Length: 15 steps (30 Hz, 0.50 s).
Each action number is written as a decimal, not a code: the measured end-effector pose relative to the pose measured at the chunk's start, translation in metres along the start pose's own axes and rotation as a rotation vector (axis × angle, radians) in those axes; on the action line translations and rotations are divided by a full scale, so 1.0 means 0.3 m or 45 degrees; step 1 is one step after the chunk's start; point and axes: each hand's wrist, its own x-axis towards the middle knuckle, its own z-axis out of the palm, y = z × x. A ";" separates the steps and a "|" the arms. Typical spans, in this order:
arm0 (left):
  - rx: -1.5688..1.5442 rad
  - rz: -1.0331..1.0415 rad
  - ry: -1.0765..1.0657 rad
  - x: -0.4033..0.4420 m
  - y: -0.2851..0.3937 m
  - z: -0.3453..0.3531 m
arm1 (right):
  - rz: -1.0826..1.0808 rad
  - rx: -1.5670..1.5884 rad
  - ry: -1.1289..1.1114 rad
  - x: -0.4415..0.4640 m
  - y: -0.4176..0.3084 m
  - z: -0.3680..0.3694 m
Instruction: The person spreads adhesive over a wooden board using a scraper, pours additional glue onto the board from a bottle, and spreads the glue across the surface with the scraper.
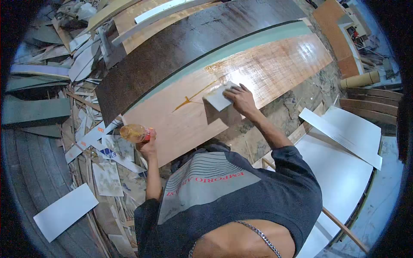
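Observation:
In my left hand (147, 146) is a clear plastic bottle (135, 133) with a red label and amber contents, tipped sideways near the board's left end. My right hand (241, 99) grips a white rectangular flat piece (218, 97), which is held over the middle of a long light wooden board (167, 124). A streak of amber glue (187, 101) lies on the bare wood to the left of that piece. Toward the right, the board's surface (279, 64) looks wet and glossy.
A dark brown panel (185, 47) lies beyond the board, with a green strip (241, 43) between them. Scrap offcuts (97, 142) litter the left floor. White sheets (340, 167) lie at right, near a cardboard tube (360, 80) and stacked curved brown pieces (370, 105).

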 end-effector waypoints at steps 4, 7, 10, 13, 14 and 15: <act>-0.376 0.021 0.060 -0.005 -0.015 0.020 | 0.021 -0.010 0.369 0.159 0.100 0.080; -0.451 -0.204 -0.002 -0.017 0.116 -0.014 | 0.021 -0.020 0.366 0.284 0.142 0.109; -0.446 -0.239 -0.002 -0.018 0.047 0.011 | 0.024 -0.038 0.311 0.290 0.137 0.127; -0.299 -0.138 0.032 0.004 -0.046 0.028 | 0.010 -0.020 0.310 0.281 0.152 0.136; -0.123 -0.130 0.014 0.005 -0.062 0.032 | 0.008 -0.001 0.321 0.278 0.163 0.142; -0.126 -0.130 0.017 0.002 -0.018 0.022 | 0.004 -0.004 0.323 0.293 0.171 0.141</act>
